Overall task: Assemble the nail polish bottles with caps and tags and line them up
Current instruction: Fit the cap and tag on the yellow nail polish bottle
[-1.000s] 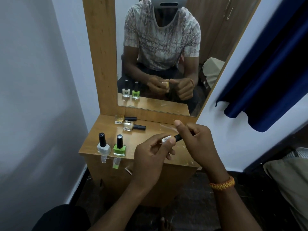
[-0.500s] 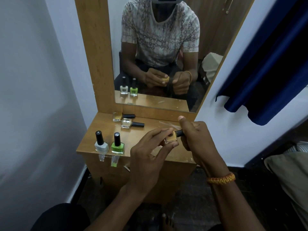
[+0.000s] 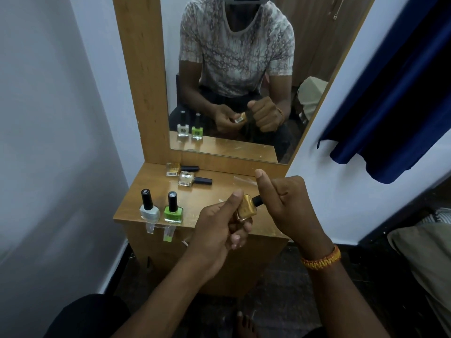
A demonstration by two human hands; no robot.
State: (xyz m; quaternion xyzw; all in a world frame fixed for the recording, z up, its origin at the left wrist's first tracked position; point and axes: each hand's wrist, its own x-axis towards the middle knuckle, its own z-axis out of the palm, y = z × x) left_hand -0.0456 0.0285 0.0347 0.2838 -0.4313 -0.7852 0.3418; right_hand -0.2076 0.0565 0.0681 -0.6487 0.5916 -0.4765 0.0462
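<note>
Left hand (image 3: 219, 225): your fingers are wrapped tight round the gold bottle (image 3: 246, 208); keep it steady over the dresser top (image 3: 214, 191)
Right hand (image 3: 283, 203): your fingers are closed on the black cap (image 3: 257, 200); twist gently until it stops
Front row: white bottle (image 3: 149, 209) and green bottle (image 3: 173, 211) stand upright, side by side
Back: two bottles (image 3: 186, 178) lie flat, waiting

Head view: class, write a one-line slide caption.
Left hand grips a gold bottle while right hand holds its black cap; two bottles stand finished.
</note>
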